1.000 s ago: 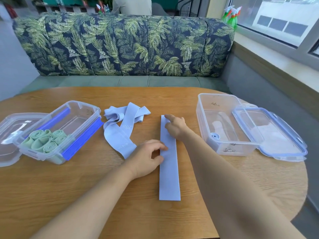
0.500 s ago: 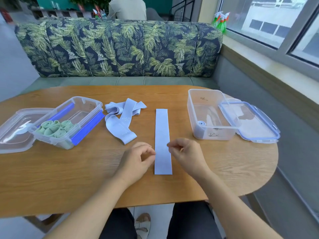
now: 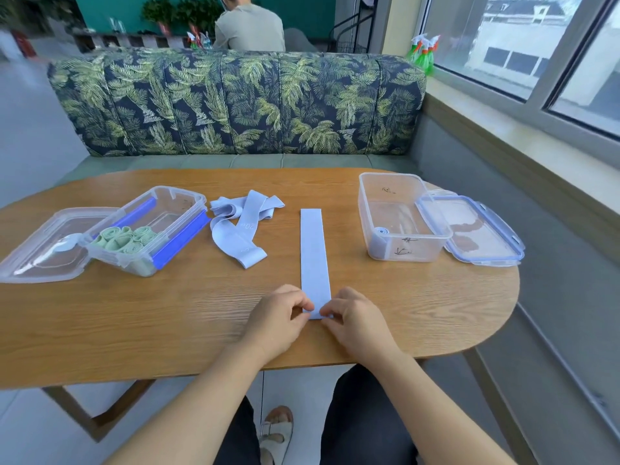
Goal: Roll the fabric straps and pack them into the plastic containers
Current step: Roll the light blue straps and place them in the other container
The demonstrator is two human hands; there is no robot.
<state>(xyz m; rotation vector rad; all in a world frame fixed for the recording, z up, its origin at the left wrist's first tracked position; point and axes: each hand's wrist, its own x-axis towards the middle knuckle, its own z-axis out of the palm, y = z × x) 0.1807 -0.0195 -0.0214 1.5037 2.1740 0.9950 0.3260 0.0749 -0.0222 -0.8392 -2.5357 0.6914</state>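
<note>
A light blue fabric strap (image 3: 313, 253) lies flat and straight on the wooden table (image 3: 167, 313), running away from me. My left hand (image 3: 280, 318) and my right hand (image 3: 355, 320) pinch its near end from either side. A loose pile of more blue straps (image 3: 240, 226) lies left of it. The clear container on the right (image 3: 402, 218) holds one rolled blue strap (image 3: 380, 233). The clear container on the left (image 3: 147, 229), with blue clips, holds several rolled green straps (image 3: 125, 239).
Each container's lid lies beside it: one at the far left (image 3: 47, 246), one blue-rimmed at the far right (image 3: 476, 229). A leaf-patterned bench back (image 3: 235, 102) stands behind the table. A person sits beyond it. My knees are under the table's near edge.
Both hands slid down the flat strap from its far and middle parts to its near end and now pinch it. The camera pulled back and tilted.
</note>
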